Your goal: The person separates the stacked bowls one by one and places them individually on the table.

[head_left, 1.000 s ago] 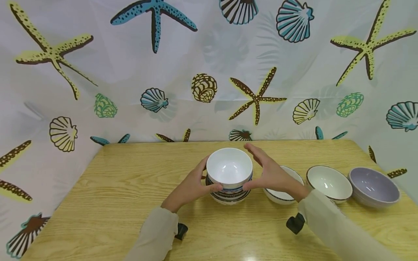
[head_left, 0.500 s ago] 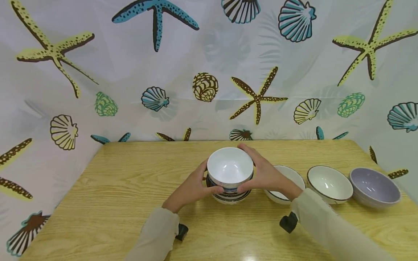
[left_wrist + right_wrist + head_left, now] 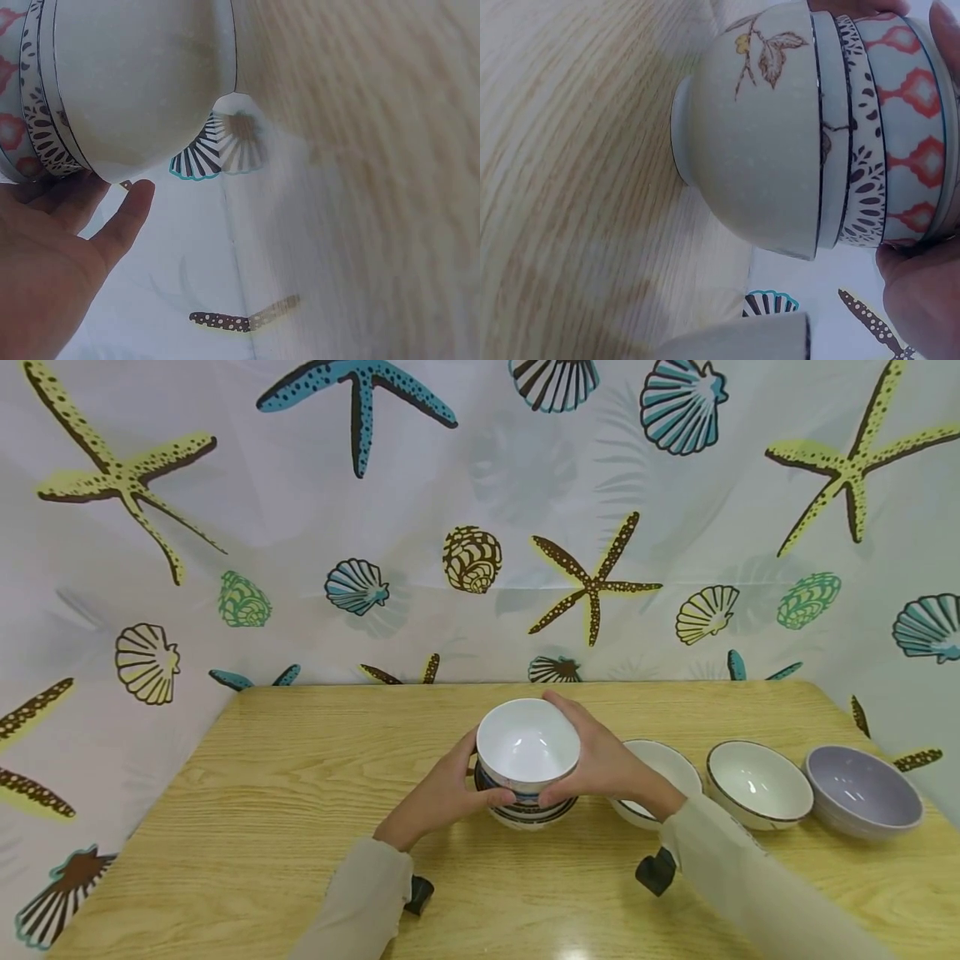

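A glossy white bowl (image 3: 527,739) tops a stack of nested bowls (image 3: 531,818) at the middle of the table. My left hand (image 3: 441,792) grips its left side, thumb on the front below the rim. From the right, my right hand (image 3: 609,767) grips it the same way, fingers round the far side. Under it, the right wrist view shows a red-patterned bowl (image 3: 911,124), a brown-patterned band (image 3: 864,187) and, lowest, a cream bowl with a leafy twig (image 3: 757,150). In the left wrist view, left fingers (image 3: 124,225) lie along the stack's side.
To the right stand a white bowl with a dark rim (image 3: 666,764), partly behind my right forearm, another cream bowl (image 3: 759,781) and a lilac bowl (image 3: 862,789). Wood-grain table (image 3: 300,793) extends left. A cloth printed with starfish and shells (image 3: 420,510) hangs behind.
My right hand has moved left, its spread fingers closing in against the top bowl's right side. The left hand and the stack have hardly moved.
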Demonstrator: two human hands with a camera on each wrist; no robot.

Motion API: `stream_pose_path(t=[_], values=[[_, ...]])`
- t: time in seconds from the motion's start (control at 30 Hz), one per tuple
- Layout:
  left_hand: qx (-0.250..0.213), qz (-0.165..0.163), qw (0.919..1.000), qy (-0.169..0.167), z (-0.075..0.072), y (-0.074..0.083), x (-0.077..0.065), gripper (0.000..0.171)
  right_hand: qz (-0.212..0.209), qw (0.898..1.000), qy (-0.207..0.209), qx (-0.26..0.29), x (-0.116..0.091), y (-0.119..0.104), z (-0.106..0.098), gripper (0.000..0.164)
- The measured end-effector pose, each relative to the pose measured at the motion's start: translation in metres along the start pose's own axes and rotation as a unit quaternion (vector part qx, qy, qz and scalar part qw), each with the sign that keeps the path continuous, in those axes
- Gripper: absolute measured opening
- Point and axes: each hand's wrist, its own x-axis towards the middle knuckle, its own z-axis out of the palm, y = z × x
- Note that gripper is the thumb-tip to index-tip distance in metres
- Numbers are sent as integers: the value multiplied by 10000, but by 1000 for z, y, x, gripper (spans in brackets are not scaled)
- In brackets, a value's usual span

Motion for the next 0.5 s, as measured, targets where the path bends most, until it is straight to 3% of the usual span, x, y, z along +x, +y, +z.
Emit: stream_pose_path(t=[0.2,0.5], values=[[83,14,10000,0,0,0,0,102,39,9996,242,-156,-2,2,5,118],[-49,-90,9999,-25,-1,0,-3,106,-253,9972,694,-110,-4,3,11,115]])
